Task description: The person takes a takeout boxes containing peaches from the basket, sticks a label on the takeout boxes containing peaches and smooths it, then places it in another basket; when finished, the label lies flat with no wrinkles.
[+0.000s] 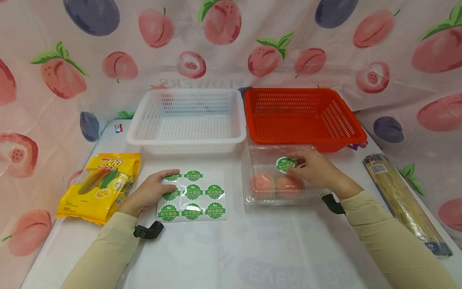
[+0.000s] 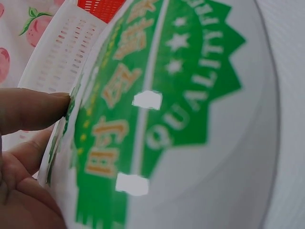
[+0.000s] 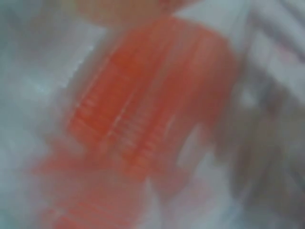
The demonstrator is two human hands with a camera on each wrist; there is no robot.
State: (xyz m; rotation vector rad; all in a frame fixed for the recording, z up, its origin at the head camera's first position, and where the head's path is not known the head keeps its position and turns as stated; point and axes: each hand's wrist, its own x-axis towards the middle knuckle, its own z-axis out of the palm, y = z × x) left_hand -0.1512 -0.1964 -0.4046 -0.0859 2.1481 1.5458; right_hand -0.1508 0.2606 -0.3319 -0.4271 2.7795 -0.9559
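A glossy sheet of round green stickers [image 1: 196,196] lies on the white table. My left hand [image 1: 155,188] rests flat on its left side and holds it down. In the left wrist view the sheet [image 2: 181,105] fills the frame and a fingertip [image 2: 33,107] touches its edge. A clear plastic clamshell box [image 1: 260,196] holds two pink peaches [image 1: 262,182]. My right hand [image 1: 314,168] pinches one green sticker [image 1: 285,164] by its right edge, over the box's lid. The right wrist view is blurred and shows only something red [image 3: 143,109].
A white basket [image 1: 144,124] and a red basket [image 1: 346,120] stand side by side at the back. A yellow snack bag [image 1: 101,186] lies at the left. A long pack of noodles [image 1: 400,196] lies along the right edge. Fruit-print cloth hangs all round.
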